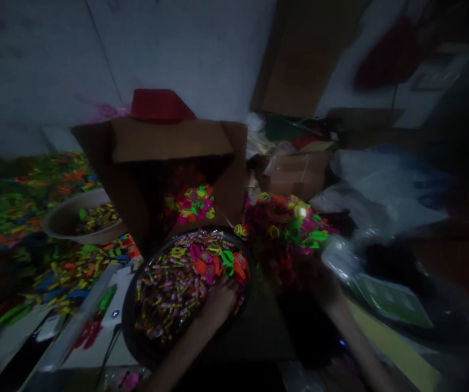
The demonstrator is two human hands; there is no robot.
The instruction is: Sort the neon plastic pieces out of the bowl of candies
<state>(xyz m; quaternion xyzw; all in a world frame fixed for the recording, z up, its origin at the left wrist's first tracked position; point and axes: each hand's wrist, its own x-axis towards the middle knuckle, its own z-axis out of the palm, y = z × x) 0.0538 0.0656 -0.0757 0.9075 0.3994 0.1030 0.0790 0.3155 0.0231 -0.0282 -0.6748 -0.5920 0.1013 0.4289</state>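
Bare forearms (189, 343) angle forward: the left hand (224, 294) lies over glossy, slender pieces (169, 291) in a round dark basin (128, 313), against looped neon bits (213, 264); the right hand (327, 283), blurred, is near a tangled neon heap (289, 218). Neither grip can be told. Beyond, a stiff cardboard box (172, 141) gapes beneath a smooth red tub (158, 104).

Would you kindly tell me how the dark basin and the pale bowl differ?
The basin is black, whereas the bowl is pale. The basin appears larger than the bowl. The left hand reaches into the basin; neither hand is at the bowl. Both are round and hold small colourful pieces.
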